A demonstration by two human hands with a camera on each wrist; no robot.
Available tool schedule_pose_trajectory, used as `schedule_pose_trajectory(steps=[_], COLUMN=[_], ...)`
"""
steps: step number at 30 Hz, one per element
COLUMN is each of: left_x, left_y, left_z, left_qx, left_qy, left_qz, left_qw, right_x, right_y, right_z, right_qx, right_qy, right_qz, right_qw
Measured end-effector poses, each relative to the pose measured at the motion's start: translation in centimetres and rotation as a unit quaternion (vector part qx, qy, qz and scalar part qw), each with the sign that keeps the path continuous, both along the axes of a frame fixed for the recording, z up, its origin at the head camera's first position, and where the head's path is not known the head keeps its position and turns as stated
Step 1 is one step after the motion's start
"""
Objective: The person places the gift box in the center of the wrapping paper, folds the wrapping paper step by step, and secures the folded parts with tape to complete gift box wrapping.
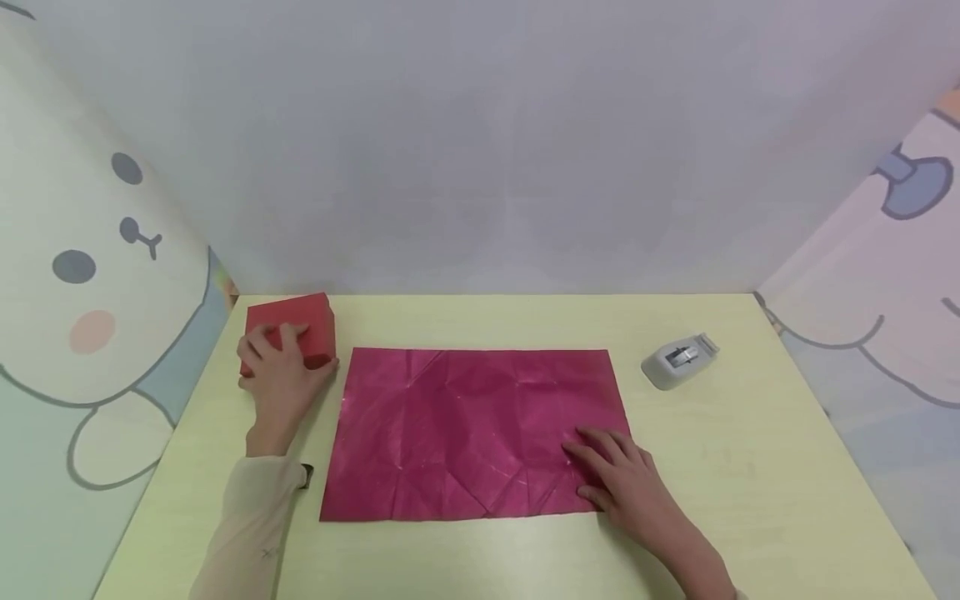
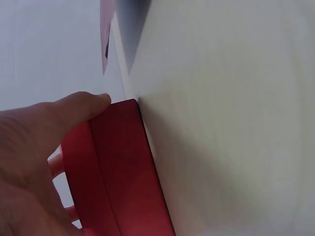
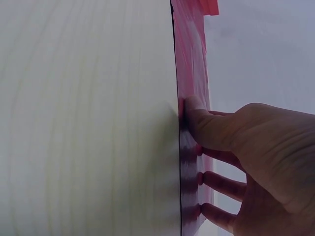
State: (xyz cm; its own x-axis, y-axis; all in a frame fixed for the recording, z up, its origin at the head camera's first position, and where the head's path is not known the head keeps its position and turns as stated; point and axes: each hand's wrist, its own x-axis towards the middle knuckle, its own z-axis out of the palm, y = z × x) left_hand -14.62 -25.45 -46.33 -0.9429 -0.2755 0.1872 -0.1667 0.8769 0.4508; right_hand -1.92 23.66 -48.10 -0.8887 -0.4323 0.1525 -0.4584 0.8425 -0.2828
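A red box (image 1: 318, 329) sits at the table's back left corner. My left hand (image 1: 281, 375) grips it from above, with the thumb on its near right side and the fingers spread over the top and left side. In the left wrist view the thumb presses against the edge of the red box (image 2: 125, 162). A creased magenta sheet (image 1: 465, 425) lies flat in the middle of the table. My right hand (image 1: 630, 487) rests on the sheet's near right corner, fingertips touching its surface. The right wrist view shows the thumb and fingers of the right hand (image 3: 256, 157) on the sheet (image 3: 189, 64).
A grey tape dispenser (image 1: 678, 360) lies on the table (image 1: 750, 483) right of the sheet. Behind the table rises a pale wall (image 1: 495, 167). Side panels with cartoon animals (image 1: 97, 250) stand at both sides.
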Motion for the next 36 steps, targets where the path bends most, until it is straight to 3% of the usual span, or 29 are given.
schedule_pose_trajectory(steps=[8,18,25,30,36], left_x=[-0.1,0.2,0.5,0.8,1.5], left_y=[0.0,-0.6,-0.6,-0.2,0.3], left_z=[0.2,0.6,0.9,1.2,1.2], left_qx=[0.004,-0.003,0.001,-0.006,-0.022], left_qy=[0.038,0.062,0.124,0.175,0.209], left_qz=[0.011,-0.014,-0.057,-0.103,-0.165], left_qw=[0.9992,0.9980,0.9906,0.9792,0.9637], right_x=[0.1,0.1,0.1,0.1,0.1], right_y=[0.1,0.0,0.0,0.0,0.0], right_z=[-0.2,-0.1,-0.1,-0.1,-0.1], right_qx=[0.001,0.001,0.000,0.001,-0.001], right_qy=[0.001,0.001,-0.003,-0.005,-0.013], right_qz=[-0.002,-0.002,-0.004,-0.004,-0.007], right_qw=[1.0000,1.0000,1.0000,1.0000,0.9999])
